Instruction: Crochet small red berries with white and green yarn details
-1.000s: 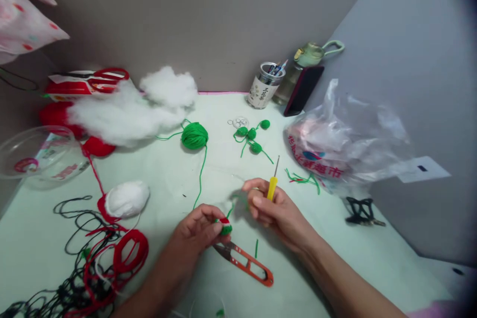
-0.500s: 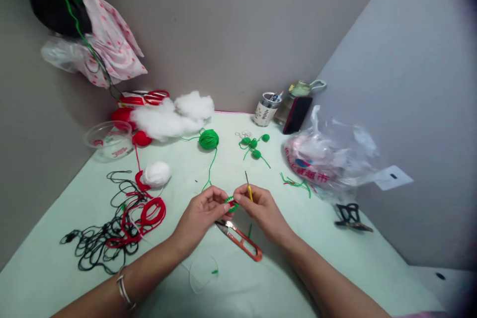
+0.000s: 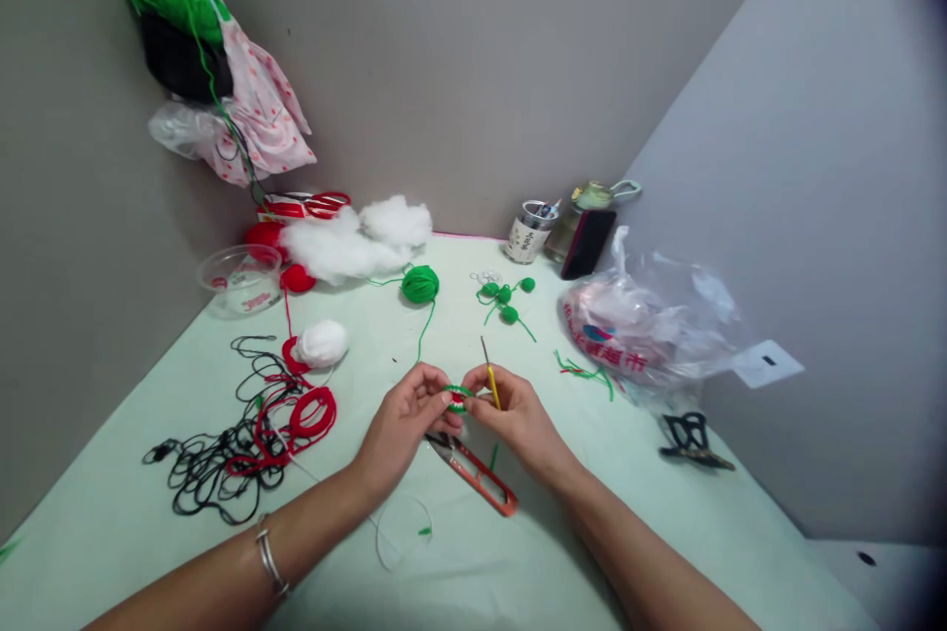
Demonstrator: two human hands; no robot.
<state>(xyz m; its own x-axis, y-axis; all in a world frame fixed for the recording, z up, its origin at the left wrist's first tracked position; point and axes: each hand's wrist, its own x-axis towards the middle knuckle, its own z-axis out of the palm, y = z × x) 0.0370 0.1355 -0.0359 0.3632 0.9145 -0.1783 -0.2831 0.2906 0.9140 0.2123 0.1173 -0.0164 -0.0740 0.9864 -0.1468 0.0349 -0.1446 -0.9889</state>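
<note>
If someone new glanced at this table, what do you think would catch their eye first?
Probably the fluffy white stuffing heaped at the back left, with a round green yarn ball just to its right. Front and centre, the left hand and right hand hold a small red, white and green yarn piece, the right also gripping a slim yellow-handled metal hook.

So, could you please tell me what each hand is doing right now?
Left hand: closed, pinching the small green-and-red yarn piece.
Right hand: closed, holding the yellow-handled hook, fingertips at the piece's edge.
</note>
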